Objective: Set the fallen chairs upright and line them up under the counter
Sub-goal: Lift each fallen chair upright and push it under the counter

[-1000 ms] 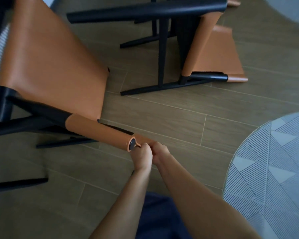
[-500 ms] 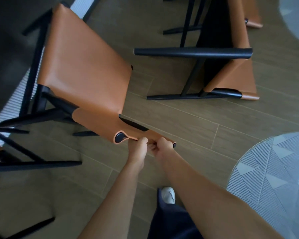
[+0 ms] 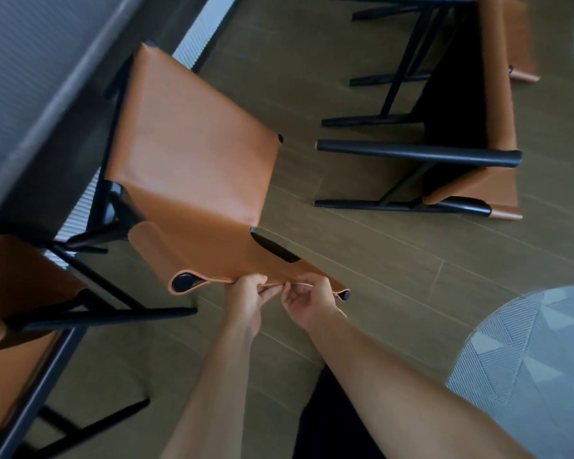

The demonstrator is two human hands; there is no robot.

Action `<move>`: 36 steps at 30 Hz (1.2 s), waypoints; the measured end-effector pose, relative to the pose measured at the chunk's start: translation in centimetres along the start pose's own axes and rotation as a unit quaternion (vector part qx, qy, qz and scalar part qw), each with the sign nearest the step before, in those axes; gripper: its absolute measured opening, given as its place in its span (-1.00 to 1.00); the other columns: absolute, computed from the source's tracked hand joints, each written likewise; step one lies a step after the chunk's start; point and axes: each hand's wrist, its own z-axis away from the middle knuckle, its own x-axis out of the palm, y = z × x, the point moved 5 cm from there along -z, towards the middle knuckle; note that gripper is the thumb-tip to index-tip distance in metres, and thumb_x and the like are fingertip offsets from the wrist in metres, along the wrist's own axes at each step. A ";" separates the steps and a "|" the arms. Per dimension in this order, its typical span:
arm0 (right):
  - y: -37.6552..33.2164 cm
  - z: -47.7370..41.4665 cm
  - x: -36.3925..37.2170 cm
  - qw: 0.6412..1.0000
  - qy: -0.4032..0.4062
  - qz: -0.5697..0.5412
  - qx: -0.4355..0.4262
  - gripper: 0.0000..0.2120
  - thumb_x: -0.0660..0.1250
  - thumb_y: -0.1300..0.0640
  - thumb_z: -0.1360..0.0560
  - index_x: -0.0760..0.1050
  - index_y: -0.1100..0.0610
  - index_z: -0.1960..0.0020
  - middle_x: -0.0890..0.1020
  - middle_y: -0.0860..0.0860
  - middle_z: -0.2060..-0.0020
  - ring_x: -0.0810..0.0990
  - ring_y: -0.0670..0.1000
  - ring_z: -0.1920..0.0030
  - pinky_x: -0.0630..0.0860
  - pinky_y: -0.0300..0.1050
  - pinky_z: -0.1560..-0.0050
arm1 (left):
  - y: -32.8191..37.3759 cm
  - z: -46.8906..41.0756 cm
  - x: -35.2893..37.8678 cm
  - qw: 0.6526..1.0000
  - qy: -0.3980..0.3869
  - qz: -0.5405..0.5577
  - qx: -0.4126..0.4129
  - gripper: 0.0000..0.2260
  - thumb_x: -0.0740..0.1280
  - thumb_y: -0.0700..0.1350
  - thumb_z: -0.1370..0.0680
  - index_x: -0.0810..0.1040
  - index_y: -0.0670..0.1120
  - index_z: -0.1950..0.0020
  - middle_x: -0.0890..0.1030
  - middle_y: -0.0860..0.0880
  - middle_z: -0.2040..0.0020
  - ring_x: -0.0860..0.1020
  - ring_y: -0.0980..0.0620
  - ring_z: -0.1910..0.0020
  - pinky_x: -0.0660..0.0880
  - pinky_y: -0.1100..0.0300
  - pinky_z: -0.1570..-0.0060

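Note:
A tan leather chair (image 3: 186, 160) with a black frame stands upright in front of me, its seat facing the grey counter (image 3: 37, 77) at the upper left. My left hand (image 3: 246, 296) and my right hand (image 3: 307, 298) both grip the top edge of its backrest, side by side. A second tan chair (image 3: 491, 134) lies on its side on the floor at the upper right. A third tan chair (image 3: 20, 293) stands at the left edge, partly under the counter.
Wood-look floor tiles (image 3: 395, 276) stretch between the chairs. A pale patterned round rug (image 3: 527, 359) lies at the lower right. A white ribbed panel (image 3: 199, 31) runs along the counter's base. My dark trouser leg (image 3: 328, 422) shows at the bottom.
The chair I hold has swung upright and moved left toward the counter. The counter and the third chair have come into view; the fallen chair has not moved.

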 end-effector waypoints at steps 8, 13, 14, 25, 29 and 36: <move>2.5 0.9 3.4 1.000 0.007 0.007 0.000 -0.85 0.23 0.21 -0.52 0.51 0.28 0.12 0.64 0.15 0.41 0.64 0.09 0.44 0.57 -0.22 0.42 | 5.2 0.8 -2.7 1.000 -0.017 0.009 -0.006 -0.69 0.11 -0.46 -0.52 0.37 -0.34 -0.26 0.62 -0.25 0.09 0.65 -0.16 0.11 0.62 0.03 0.13; 3.6 0.7 5.1 0.999 -0.028 -0.031 -0.021 -0.84 0.23 0.23 -0.58 0.50 0.32 0.04 0.66 0.22 0.35 0.67 0.13 0.36 0.66 -0.06 0.35 | 7.2 -0.1 -4.1 0.999 -0.002 0.041 -0.014 -0.83 0.25 -0.22 -0.62 0.44 -0.26 -0.19 0.65 -0.23 0.05 0.67 -0.13 0.10 0.65 0.00 0.18; 3.6 0.6 5.6 0.998 -0.036 -0.030 -0.029 -0.84 0.23 0.23 -0.60 0.49 0.34 0.01 0.67 0.24 0.30 0.68 0.15 0.28 0.67 0.00 0.29 | 7.7 -0.4 -4.3 0.999 0.000 0.050 -0.014 -0.83 0.27 -0.14 -0.62 0.45 -0.20 -0.15 0.65 -0.21 0.03 0.68 -0.12 0.10 0.65 0.01 0.19; 3.2 1.3 9.1 0.994 -0.004 -0.074 -0.081 -0.90 0.21 0.35 -0.59 0.47 0.31 0.08 0.64 0.20 0.21 0.66 0.13 0.23 0.65 -0.06 0.38 | 12.4 0.8 -2.8 0.988 -0.093 -0.123 0.022 -0.83 0.21 -0.40 -0.54 0.48 -0.22 -0.06 0.59 -0.17 -0.03 0.64 -0.06 0.12 0.57 0.31 0.35; 0.0 2.3 10.8 0.990 -0.005 -0.062 -0.129 -0.87 0.13 0.40 -0.61 0.43 0.32 0.07 0.58 0.22 0.17 0.60 0.15 0.15 0.65 -0.05 0.17 | 14.4 1.8 0.3 0.984 -0.128 -0.123 0.024 -0.83 0.19 -0.41 -0.55 0.39 -0.15 0.02 0.53 -0.15 0.04 0.62 0.00 0.21 0.59 0.28 0.36; -5.1 4.4 15.8 0.986 -0.031 0.004 -0.164 -0.83 0.12 0.40 -0.61 0.39 0.34 0.13 0.55 0.23 0.20 0.64 0.17 0.32 0.62 -0.04 0.44 | 18.3 2.5 4.4 0.990 -0.126 -0.048 0.043 -0.60 0.18 -0.42 -0.54 0.31 -0.27 -0.37 0.42 -0.30 -0.33 0.59 -0.21 -0.11 0.65 0.15 0.26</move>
